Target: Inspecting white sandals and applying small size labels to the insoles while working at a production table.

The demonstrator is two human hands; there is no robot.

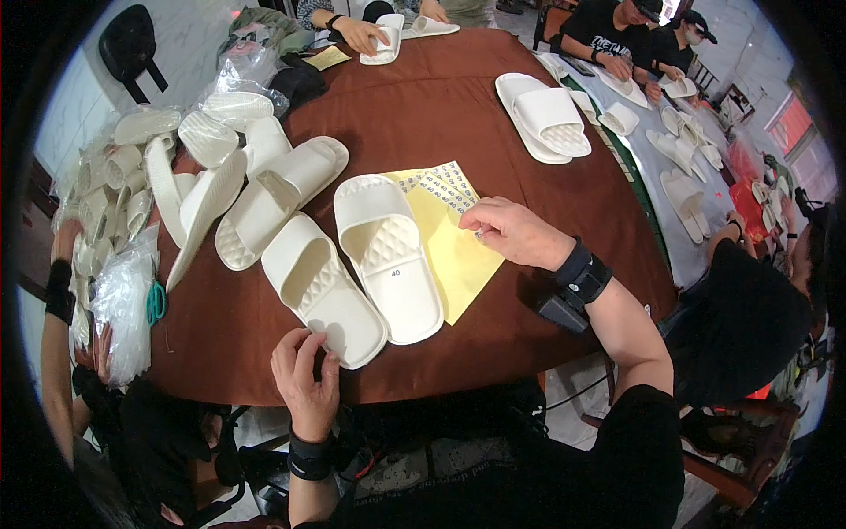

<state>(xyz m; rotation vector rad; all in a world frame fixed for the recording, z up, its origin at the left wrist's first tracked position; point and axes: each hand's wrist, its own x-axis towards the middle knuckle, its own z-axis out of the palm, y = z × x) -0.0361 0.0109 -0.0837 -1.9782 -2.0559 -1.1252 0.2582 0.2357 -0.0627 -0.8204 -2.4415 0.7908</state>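
Note:
A pair of cream quilted slippers lies before me, toes pointing away. My left hand (306,375) is curled at the heel of the left slipper (339,322), fingers and thumb against its edge. On the insole of the right slipper (401,291) there is a small dark printed mark. Partly under that slipper lies a yellow backing sheet (454,273), with rows of small printed stickers (448,187) along its top. My right hand (507,231) is over the sheet's right edge, thumb and forefinger pinched on a tiny pale sticker, mostly hidden by the fingers.
More slippers (273,194) are heaped at the left, beside plastic bags (123,300) and teal scissors (156,304). Another pair (542,119) stands at the far right of the brown-covered table (432,115). Co-workers' hands (359,35) handle slippers around the tables.

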